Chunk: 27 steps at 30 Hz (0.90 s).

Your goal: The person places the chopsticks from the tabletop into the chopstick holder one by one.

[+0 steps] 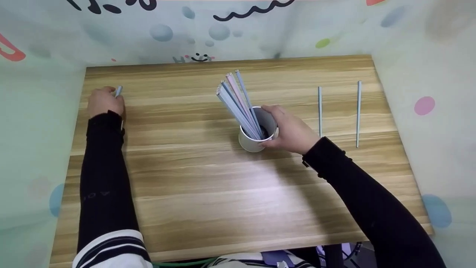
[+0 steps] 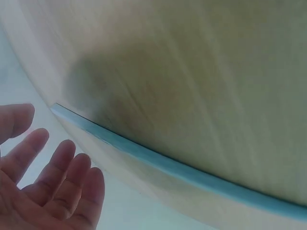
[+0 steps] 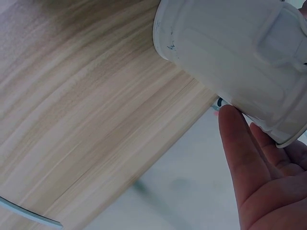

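Resting on the wooden table, the white cup is sitting in the curl of the right hand, whose fingers are wrapping its far side while the thumb is lying by the rim. Fanning up and away from those fingers, a bundle of pale blue and pink chopsticks is leaning toward the left. Two more chopsticks are lying flat just beyond the right knuckles, apart from each other. Farther off, the left hand is pinching a single blue chopstick at its fingertips near the table's far left edge; the wrist view, though, is showing looser fingers. These sticks are looking light, stiff and smooth, likely slippery, so pinching near the thicker end seems wisest.
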Each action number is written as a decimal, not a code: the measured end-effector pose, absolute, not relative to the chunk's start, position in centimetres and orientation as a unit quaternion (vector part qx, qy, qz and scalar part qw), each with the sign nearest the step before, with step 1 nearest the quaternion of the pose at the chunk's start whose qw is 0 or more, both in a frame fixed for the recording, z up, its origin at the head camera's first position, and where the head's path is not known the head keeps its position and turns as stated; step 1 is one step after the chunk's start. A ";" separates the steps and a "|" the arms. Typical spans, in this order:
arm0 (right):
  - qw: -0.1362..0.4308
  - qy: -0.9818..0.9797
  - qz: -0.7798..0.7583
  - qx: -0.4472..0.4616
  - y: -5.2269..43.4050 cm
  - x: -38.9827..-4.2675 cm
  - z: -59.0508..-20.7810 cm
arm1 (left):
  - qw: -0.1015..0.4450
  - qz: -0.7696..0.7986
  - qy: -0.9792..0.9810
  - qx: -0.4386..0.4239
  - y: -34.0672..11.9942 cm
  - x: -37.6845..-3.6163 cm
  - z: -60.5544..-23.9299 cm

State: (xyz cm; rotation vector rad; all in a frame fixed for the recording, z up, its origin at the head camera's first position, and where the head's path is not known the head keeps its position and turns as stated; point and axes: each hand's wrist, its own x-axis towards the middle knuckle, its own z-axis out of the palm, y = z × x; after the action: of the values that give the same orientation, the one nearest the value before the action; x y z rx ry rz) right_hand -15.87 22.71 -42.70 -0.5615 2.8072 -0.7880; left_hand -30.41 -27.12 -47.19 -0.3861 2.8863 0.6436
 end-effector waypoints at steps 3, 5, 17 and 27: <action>0.088 0.941 -0.267 -0.189 22.6 -15.9 -42.7 | 0.097 0.213 0.963 -0.136 -27.2 -30.5 -47.2; 0.090 0.940 -0.270 -0.188 22.6 -15.9 -42.7 | 0.105 0.212 0.961 -0.141 -27.2 -30.6 -47.3; 0.085 0.942 -0.267 -0.187 22.6 -15.9 -42.7 | 0.102 0.186 0.967 -0.140 -26.7 -31.5 -47.9; 0.088 0.945 -0.257 -0.183 22.8 -15.8 -42.7 | 0.070 0.169 0.975 -0.130 -25.8 -32.3 -48.4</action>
State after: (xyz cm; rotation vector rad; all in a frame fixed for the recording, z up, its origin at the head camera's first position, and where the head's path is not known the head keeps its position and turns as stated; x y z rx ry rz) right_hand -15.81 22.79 -42.69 -0.5450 2.8129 -0.7663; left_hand -32.30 -25.76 -48.39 -0.3915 2.9314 0.5072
